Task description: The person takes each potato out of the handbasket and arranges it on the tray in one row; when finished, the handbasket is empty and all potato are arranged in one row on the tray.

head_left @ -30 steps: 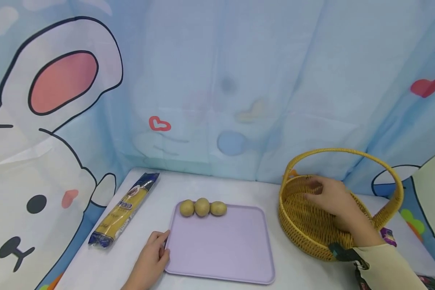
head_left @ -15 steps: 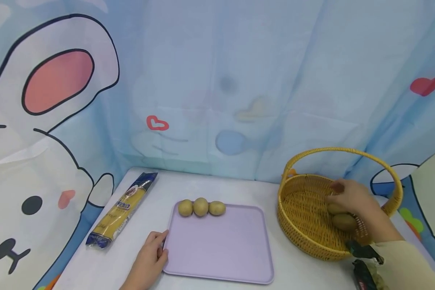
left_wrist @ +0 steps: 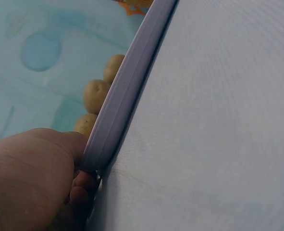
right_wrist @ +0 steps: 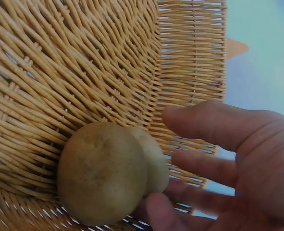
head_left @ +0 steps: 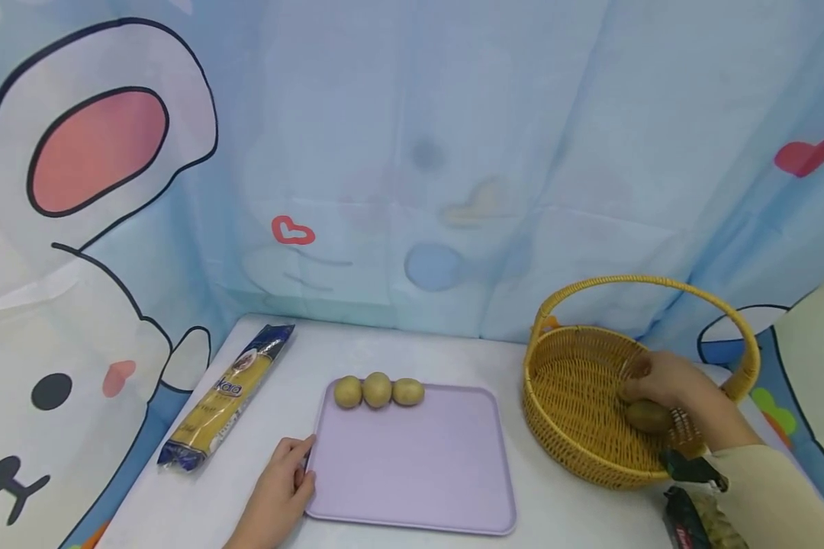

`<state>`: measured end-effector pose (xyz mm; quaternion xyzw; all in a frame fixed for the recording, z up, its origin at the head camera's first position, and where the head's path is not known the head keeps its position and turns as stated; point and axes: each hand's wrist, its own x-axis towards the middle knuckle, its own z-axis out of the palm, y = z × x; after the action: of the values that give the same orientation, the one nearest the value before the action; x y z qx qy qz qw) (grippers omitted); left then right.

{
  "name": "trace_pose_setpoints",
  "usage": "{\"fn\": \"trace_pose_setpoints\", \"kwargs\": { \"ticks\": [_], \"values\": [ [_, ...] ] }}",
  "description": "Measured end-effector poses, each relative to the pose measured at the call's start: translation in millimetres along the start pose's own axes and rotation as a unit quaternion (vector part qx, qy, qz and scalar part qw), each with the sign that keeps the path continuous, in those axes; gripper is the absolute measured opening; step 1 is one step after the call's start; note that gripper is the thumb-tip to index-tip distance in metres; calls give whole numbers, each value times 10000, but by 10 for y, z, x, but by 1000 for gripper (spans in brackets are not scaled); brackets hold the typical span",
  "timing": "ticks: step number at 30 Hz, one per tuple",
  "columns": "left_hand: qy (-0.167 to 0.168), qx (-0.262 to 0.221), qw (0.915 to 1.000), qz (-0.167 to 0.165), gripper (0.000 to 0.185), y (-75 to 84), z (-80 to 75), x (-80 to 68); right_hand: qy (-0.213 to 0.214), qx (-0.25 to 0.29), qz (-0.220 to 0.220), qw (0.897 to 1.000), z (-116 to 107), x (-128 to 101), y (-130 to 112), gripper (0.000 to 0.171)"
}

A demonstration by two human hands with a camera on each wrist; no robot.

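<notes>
Since a second ago the right hand (head_left: 666,385) has drawn back from the far side of the woven yellow wicker basket (head_left: 577,396) to its near right wall and now curls its fingers (right_wrist: 214,125) round a small brown-green oval kiwi fruit (head_left: 648,416). The wrist view shows a second kiwi tucked just behind the first (right_wrist: 102,172), both lying against the basket's sloping wall, with the fingertips touching them from the right and below; whether the hold is firm yet I cannot tell. The left hand (head_left: 281,488) has kept its place at the near left corner of the flat lilac plastic tray (head_left: 412,473), thumb on top of the rim (left_wrist: 122,96) and fingers beneath, pinching it.

The fruit looks light, rounded and dull-skinned, slightly fuzzy rather than slippery, with faint speckling. It is probably somewhat soft, so a gentle wrap round its middle would suit it better than a hard squeeze.

Three like fruits (head_left: 377,390) sit touching in a row at the tray's far edge, towards its left corner. A long yellow packet of spaghetti with dark blue ends (head_left: 228,396) lies slantwise near the white table's (head_left: 563,518) left edge, well apart from the basket. A dark wrapped packet (head_left: 693,522) shows at the table's near right corner.
</notes>
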<state>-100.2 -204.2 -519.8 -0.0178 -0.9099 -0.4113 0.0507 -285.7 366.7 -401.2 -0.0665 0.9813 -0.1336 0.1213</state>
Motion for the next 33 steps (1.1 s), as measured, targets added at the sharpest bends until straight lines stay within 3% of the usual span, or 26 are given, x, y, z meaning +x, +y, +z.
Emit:
{"fn": "trace_pose_setpoints", "kwargs": {
  "ticks": [6, 19, 33],
  "values": [
    [-24, -56, 10000, -2, 49, 0, 3, 8, 71, 156, -381, 9991, 89, 53, 54, 55],
    [-83, -140, 9998, -90, 50, 5, 9, 12, -89, -65, -707, 9974, 191, 123, 33, 41],
    [-51, -33, 10000, 25, 50, -14, 17, 11, 95, -180, -1068, 9941, 99, 73, -144, 57]
  ]
}}
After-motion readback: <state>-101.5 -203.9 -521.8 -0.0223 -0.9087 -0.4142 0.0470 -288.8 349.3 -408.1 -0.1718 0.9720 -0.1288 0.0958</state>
